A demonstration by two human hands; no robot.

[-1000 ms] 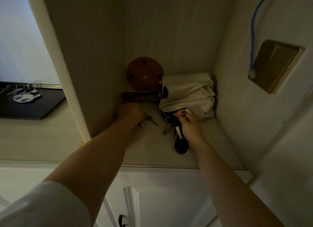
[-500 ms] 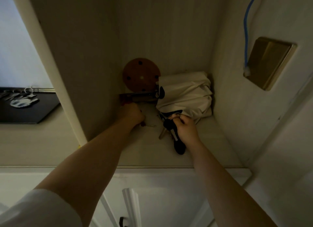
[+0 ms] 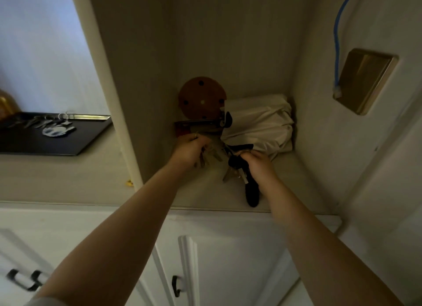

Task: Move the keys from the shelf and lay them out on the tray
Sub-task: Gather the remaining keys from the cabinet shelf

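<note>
Shelf (image 3: 285,184) dim, no writing legible. Left hand (image 3: 188,149) clutches a key bunch (image 3: 209,156); right hand (image 3: 259,166) pinches black-fobbed keys (image 3: 242,173) alongside.

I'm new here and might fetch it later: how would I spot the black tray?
Look left of the tall cream shelf alcove, on the counter. The black tray lies flat there, already holding a key bunch; it is the only dark, flat slab outside the alcove.

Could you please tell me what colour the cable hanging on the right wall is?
The cable is blue, ending in a pale plug; the head view shows it clearly.
</note>
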